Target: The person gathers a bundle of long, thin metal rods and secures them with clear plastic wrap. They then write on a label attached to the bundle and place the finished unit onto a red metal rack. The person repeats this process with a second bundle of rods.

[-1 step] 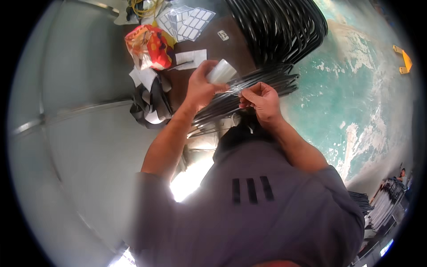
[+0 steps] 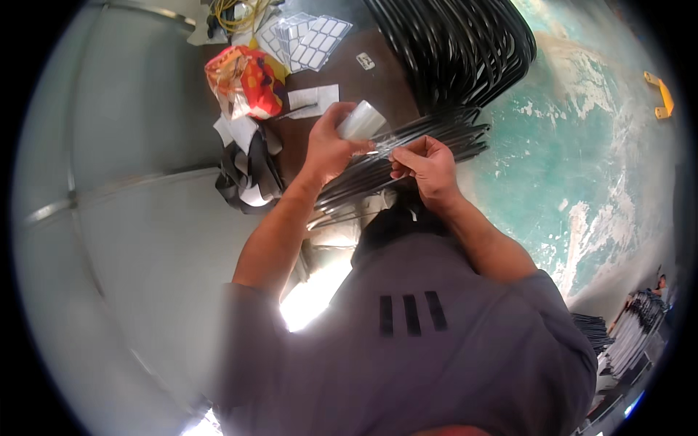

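My left hand (image 2: 331, 147) is wrapped round a small roll of clear plastic film (image 2: 362, 122), tilted so its end faces up and right. With thumb and fingers pinched together, my right hand (image 2: 429, 166) grips the loose end of the film just right of the roll. A short twisted strip of that clear film (image 2: 384, 144) spans the gap between my hands. Beneath both hands lies a bundle of thin black tubes (image 2: 356, 182), running from lower left to upper right. Parts of the bundle are hidden by my hands and the film.
Bent black tubes (image 2: 465, 51) are stacked at the far right of the brown table (image 2: 378, 80). A red and yellow plastic bag (image 2: 251, 83), label sheets (image 2: 320, 42), white paper (image 2: 316, 100) and dark strips (image 2: 247, 171) lie left. The worn green floor (image 2: 531, 174) carries a yellow bracket (image 2: 660, 94).
The scene has shifted very slightly in the view. Both hands keep their holds on the film and its roll.
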A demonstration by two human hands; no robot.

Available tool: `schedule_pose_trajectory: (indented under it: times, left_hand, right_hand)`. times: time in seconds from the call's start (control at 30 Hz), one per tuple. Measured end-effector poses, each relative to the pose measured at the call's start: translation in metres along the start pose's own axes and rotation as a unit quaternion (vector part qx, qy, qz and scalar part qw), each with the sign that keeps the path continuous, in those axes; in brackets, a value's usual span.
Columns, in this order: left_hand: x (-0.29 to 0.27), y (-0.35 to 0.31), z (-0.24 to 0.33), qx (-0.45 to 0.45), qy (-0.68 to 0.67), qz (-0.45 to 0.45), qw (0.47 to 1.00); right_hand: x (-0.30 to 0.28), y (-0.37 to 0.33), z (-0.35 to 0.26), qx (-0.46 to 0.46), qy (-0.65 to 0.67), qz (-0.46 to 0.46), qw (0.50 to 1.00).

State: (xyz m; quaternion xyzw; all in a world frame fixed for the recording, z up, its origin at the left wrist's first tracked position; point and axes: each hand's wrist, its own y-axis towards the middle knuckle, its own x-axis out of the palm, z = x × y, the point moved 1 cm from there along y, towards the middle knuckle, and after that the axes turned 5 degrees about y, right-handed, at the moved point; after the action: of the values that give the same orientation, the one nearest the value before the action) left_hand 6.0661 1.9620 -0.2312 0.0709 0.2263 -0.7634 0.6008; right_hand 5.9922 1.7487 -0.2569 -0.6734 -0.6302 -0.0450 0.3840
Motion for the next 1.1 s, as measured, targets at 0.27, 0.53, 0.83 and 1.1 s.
schedule_pose_trajectory:
  times: [0.27, 0.53, 0.83, 1.1]
  left_hand:
    - [0.015, 0.086, -0.077, -0.084, 0.001, -0.129, 0.988]
    - [0.036, 0.127, -0.120, -0.114, -0.066, -0.162, 0.978]
    - [0.036, 0.125, -0.128, 0.059, 0.241, -0.055, 0.967]
    - [0.039, 0.087, -0.084, 0.140, 0.201, -0.012, 0.969]
  right_hand:
    - [0.009, 0.048, 0.027, 0.084, -0.111, 0.120, 0.983]
    - [0.013, 0.098, 0.004, -0.011, -0.458, 0.039, 0.888]
    - [0.027, 0.150, -0.001, 0.024, -0.636, -0.003, 0.771]
    - [0.017, 0.160, 0.011, 0.000, -0.561, 0.049, 0.827]
